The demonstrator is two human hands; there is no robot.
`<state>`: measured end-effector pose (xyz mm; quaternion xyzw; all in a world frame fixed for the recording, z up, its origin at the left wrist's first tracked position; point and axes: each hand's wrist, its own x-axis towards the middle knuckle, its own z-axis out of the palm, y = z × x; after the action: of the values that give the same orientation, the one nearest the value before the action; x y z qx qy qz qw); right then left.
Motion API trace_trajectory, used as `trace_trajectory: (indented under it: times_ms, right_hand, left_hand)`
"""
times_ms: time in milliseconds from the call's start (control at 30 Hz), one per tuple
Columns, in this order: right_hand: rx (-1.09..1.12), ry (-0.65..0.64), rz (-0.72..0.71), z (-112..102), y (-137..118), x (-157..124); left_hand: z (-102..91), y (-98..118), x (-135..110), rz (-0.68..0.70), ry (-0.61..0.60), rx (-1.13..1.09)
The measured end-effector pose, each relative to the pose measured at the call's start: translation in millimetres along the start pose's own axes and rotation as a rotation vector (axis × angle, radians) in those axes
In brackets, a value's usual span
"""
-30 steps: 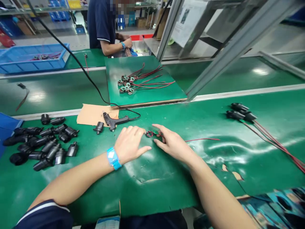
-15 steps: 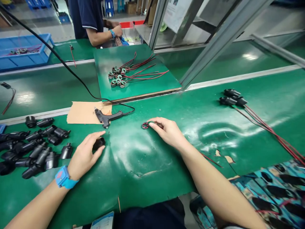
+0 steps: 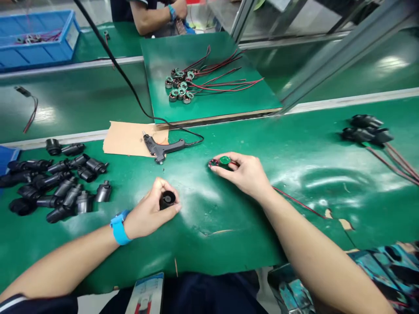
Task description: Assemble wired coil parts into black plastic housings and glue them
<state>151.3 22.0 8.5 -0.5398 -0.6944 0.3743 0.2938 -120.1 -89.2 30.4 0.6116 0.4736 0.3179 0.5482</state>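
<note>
My left hand (image 3: 151, 213), with a blue wristband, is closed around a small black plastic housing (image 3: 167, 199), its round open end facing up. My right hand (image 3: 244, 173) pinches a small round motor coil with a green face (image 3: 223, 161) just above the green mat; the coil's red and black wires (image 3: 296, 203) trail back past my wrist. Between and beyond my hands lies a black glue gun (image 3: 162, 148), part of it resting on a piece of cardboard (image 3: 127, 138).
A heap of black housings (image 3: 55, 183) lies at the left. Finished black parts with red wires (image 3: 366, 130) sit at the right. A green board (image 3: 229, 100) holds several coils (image 3: 179, 87). A blue bin (image 3: 39, 41) and another person's hands (image 3: 176, 8) are behind. A metal frame post (image 3: 343, 48) slants at the right.
My left hand went left, picked up a black housing and brought it back toward the middle. My right hand lifted the coil off the mat and turned its green face up.
</note>
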Motion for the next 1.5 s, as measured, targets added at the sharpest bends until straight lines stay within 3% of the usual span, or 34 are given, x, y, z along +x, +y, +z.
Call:
trace_trajectory:
  times_ms: [133, 267, 500, 700, 867, 1000, 1167, 1300, 1500]
  right_hand:
    - [-0.006, 0.009, -0.106, 1, -36, -11]
    - [0.054, -0.024, -0.204, 7, -65, -26]
    - [0.089, -0.084, -0.283, 26, -72, -53]
    - [0.073, -0.140, -0.460, 39, -76, -59]
    - [0.027, -0.152, -0.467, 46, -67, -61]
    - [-0.005, -0.130, -0.479, 45, -63, -61]
    - [0.083, -0.317, -0.325, 29, -65, -56]
    - [0.139, -0.369, -0.266, 19, -66, -50]
    - [0.239, -0.443, -0.191, 20, -67, -50]
  left_hand:
    - [-3.7, -4, 1, 0.120, -0.008, 0.157]
    - [-7.8, -2, 1, 0.105, -0.029, 0.269]
    - [2.3, -5, 3, 0.153, 0.120, 0.351]
    - [8.4, -5, 4, 0.113, 0.117, 0.273]
    - [3.0, -2, 0, 0.107, 0.009, 0.216]
    - [0.7, -3, -2, 0.133, 0.033, 0.205]
    - [1.6, -6, 0, 0.127, 0.044, 0.172]
    - [1.8, -5, 0, 0.118, 0.044, 0.139]
    - [0.3, 5, -1, 0.298, 0.138, 0.385]
